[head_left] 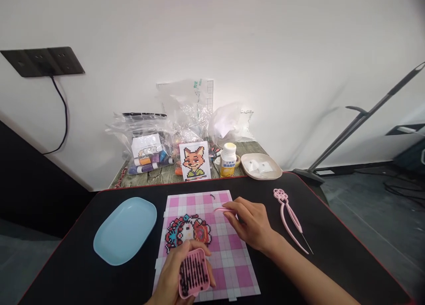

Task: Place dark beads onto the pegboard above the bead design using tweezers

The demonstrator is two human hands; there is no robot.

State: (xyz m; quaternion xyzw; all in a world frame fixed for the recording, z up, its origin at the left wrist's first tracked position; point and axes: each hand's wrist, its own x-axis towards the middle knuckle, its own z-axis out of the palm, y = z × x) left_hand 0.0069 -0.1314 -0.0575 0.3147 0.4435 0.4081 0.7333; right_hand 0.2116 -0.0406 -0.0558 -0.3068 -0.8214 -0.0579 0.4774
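My left hand (175,269) is closed around a small pink ridged bead tray (193,274), with dark beads lying along its grooves. Between the thumb and fingers of my right hand (250,218) are pink tweezers (222,209), their tip pointing left over the pegboard. Under both hands lies the pegboard (239,269) with a pink and white checked pattern. A partly built bead design (188,232) in red, white, blue and black sits on its left half, partly covered by my left hand. Near the board's top edge is a short curved row of black beads (213,196).
A blue tray (126,232) lies at left, a pink flower-handled tool (288,216) with a needle-like tip at right. Along the back stand bags of bottles (149,156), a fox pattern card (195,161), a white-capped bottle (228,160) and a cream dish (262,174) with small packets.
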